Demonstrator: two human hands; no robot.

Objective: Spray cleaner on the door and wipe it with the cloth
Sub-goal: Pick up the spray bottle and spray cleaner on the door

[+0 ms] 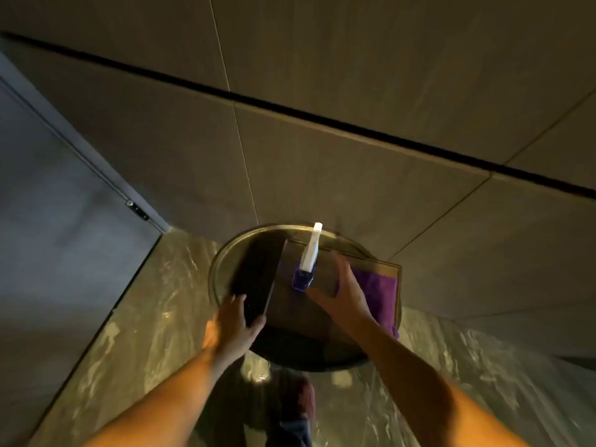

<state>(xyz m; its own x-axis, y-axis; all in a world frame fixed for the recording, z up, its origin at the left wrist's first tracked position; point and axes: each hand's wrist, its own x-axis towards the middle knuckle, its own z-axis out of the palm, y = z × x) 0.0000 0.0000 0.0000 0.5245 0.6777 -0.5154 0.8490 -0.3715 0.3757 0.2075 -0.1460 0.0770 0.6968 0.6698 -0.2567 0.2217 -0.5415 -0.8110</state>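
Pickup is the step in hand, nothing sprayed yet. Bottle (306, 269) stands on a round table (222, 259) at lower centre, cloth (380, 290) just right of it. Right hand (343, 293) hovers spread between them, gripping nothing. Left hand (233, 324) seems clamped on a dark slab (258, 282), though blur hides detail. Next: close on the bottle, then turn to the door (54, 221) at left.

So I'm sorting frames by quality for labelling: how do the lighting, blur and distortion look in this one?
Head view: dim, warm light; motion blur softens the left hand, right hand and spray bottle; glare streaks the glossy floor; wide-angle distortion slants the wall seams; the purple cloth stays readable, while the round tray is largely shadowed.
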